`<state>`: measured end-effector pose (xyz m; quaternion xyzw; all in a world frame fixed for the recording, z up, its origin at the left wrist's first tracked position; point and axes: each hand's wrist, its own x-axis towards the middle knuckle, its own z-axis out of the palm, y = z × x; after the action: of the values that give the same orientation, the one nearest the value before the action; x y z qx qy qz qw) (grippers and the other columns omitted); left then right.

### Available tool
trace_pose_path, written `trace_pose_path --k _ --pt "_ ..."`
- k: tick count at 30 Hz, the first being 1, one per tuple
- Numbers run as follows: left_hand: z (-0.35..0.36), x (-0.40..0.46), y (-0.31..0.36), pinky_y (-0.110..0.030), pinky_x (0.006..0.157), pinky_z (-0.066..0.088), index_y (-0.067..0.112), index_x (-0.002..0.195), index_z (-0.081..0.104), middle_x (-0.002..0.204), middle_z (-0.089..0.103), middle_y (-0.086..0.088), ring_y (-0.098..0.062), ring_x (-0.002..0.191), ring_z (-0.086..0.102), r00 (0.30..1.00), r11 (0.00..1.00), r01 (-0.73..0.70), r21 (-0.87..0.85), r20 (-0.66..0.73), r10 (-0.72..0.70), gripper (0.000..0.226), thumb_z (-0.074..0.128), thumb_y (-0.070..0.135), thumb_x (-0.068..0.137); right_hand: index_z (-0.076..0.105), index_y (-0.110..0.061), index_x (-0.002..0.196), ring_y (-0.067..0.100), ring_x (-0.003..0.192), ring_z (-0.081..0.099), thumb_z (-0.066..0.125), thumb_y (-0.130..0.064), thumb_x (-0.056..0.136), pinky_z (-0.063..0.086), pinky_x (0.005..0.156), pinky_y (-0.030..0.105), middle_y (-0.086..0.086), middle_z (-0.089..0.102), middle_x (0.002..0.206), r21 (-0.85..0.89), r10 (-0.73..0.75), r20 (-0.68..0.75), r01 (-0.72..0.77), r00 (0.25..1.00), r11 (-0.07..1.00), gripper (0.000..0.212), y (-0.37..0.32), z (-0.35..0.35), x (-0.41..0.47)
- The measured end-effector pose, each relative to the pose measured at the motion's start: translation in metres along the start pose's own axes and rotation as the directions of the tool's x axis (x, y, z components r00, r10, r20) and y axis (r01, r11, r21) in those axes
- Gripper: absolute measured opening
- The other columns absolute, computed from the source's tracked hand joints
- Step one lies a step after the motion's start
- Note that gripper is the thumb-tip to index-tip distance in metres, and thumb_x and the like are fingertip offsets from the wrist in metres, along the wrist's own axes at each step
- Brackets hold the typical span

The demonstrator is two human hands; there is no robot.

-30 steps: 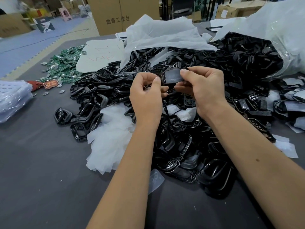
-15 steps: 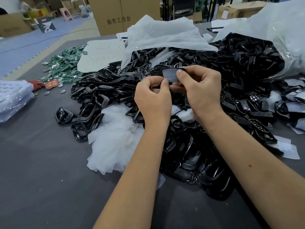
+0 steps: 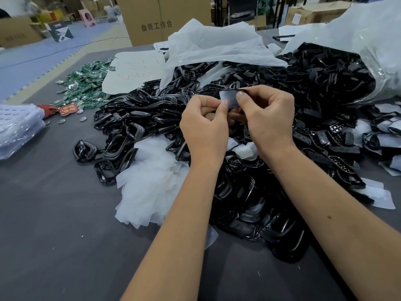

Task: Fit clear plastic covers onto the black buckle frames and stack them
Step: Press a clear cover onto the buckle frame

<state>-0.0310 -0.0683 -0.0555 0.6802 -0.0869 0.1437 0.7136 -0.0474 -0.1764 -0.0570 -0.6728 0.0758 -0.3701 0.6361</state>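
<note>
Above a big heap of black buckle frames (image 3: 152,118) both my hands hold one small piece. My left hand (image 3: 205,129) pinches the lower left corner of a clear plastic cover (image 3: 229,97) with thumb and forefinger. My right hand (image 3: 268,118) pinches the cover's right side, thumb on its face. A black frame edge (image 3: 240,90) shows along the cover's top; the rest of that frame is hidden behind my fingers. Loose clear covers (image 3: 149,183) lie in a whitish pile at the heap's near left.
A clear bag (image 3: 368,40) spilling black parts lies at the right. White plastic sheeting (image 3: 217,46) covers the back of the heap. Green circuit boards (image 3: 86,83) lie at the far left, bubble wrap (image 3: 17,127) at the left edge, a cardboard box (image 3: 160,18) behind the grey table (image 3: 54,235).
Both hands have drawn closer together and risen slightly. The cover between them has turned and now shows more of its pale face, with the left thumb pinching its corner.
</note>
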Motion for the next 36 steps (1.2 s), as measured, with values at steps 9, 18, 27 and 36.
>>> trace_pose_path --k 9,18,27,36 --pt "-0.0039 0.0047 -0.0023 -0.037 0.068 0.063 0.011 0.09 0.068 0.08 0.076 -0.007 -0.024 0.071 0.075 0.996 0.998 0.062 -0.015 0.064 -0.061 0.014 0.077 0.009 0.08 0.079 -0.013 0.084 0.022 0.069 0.077 0.074 -0.011 0.09 0.066 0.066 0.041 0.001 0.076 0.073 -0.019 -0.034 0.023 0.034 0.999 0.999 0.009 0.0012 -0.0007 -0.0009" --pt "-0.0081 0.0062 -0.0023 -0.023 0.054 0.05 0.006 0.087 0.073 0.074 0.073 -0.006 -0.012 0.059 0.065 0.985 0.992 0.116 -0.05 0.135 -0.108 0.006 0.077 0.008 0.089 0.08 -0.014 0.086 0.027 0.072 0.077 0.074 -0.017 0.089 0.066 0.07 0.046 0.004 0.077 0.077 -0.023 -0.021 0.008 0.021 1.0 1.0 0.007 0.0054 -0.0033 0.0026" --pt "-0.008 0.0029 0.0032 -0.021 0.044 0.039 -0.002 0.095 0.064 0.069 0.064 -0.006 -0.008 0.048 0.048 0.923 0.965 0.241 -0.107 0.331 -0.194 0.022 0.06 0.018 0.104 0.08 -0.014 0.084 0.027 0.072 0.076 0.075 -0.018 0.089 0.065 0.071 0.047 0.004 0.076 0.076 -0.041 -0.03 -0.01 0.03 0.999 0.999 0.009 0.0035 -0.0044 0.0047" --pt "-0.0073 0.0018 0.0035 -0.022 0.04 0.035 0.013 0.084 0.058 0.067 0.051 0.001 -0.011 0.05 0.046 0.924 0.944 0.285 -0.165 0.311 -0.224 0.03 0.047 0.022 0.11 0.078 -0.01 0.086 0.029 0.069 0.076 0.073 -0.011 0.093 0.066 0.067 0.043 0.006 0.074 0.074 0.001 -0.014 -0.004 0.014 1.0 1.0 0.009 -0.0017 -0.0028 0.0016"
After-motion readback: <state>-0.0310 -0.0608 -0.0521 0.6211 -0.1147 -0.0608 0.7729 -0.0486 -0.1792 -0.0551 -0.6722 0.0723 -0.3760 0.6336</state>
